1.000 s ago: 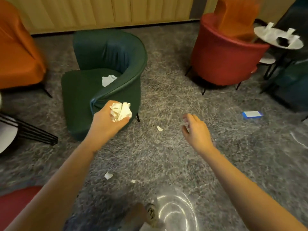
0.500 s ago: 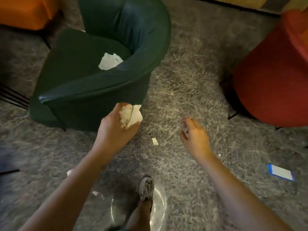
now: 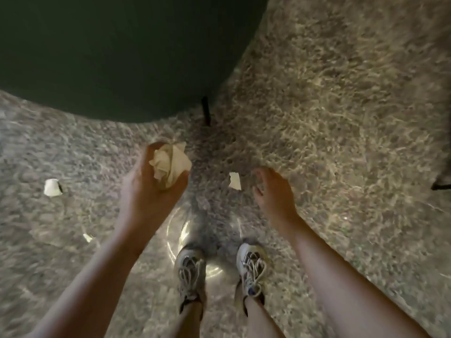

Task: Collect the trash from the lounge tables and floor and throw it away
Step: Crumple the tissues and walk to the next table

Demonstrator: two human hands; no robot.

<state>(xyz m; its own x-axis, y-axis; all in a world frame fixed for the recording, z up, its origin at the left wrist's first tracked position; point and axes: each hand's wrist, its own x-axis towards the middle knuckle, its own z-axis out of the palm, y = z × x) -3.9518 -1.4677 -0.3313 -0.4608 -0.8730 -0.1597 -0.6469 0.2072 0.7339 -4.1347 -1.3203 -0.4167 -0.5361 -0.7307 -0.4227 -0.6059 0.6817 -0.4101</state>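
Crumpled cream paper wad [image 3: 170,164] sits gripped in the left hand [image 3: 148,193], fingers curled round it. Right hand [image 3: 274,195] hovers just beside a white scrap [image 3: 235,181] on the carpet [image 3: 341,118]; its fingers curl under, so its grip cannot be told. Second scrap [image 3: 51,187] lies at nine o'clock, green armchair [image 3: 117,57] at eleven.

The green chair [image 3: 109,57] runs off the top and left edges. The left hand [image 3: 146,193] covers part of the crumpled paper [image 3: 169,164]. The right hand [image 3: 274,193] curls under, hiding its fingertips and any hold.
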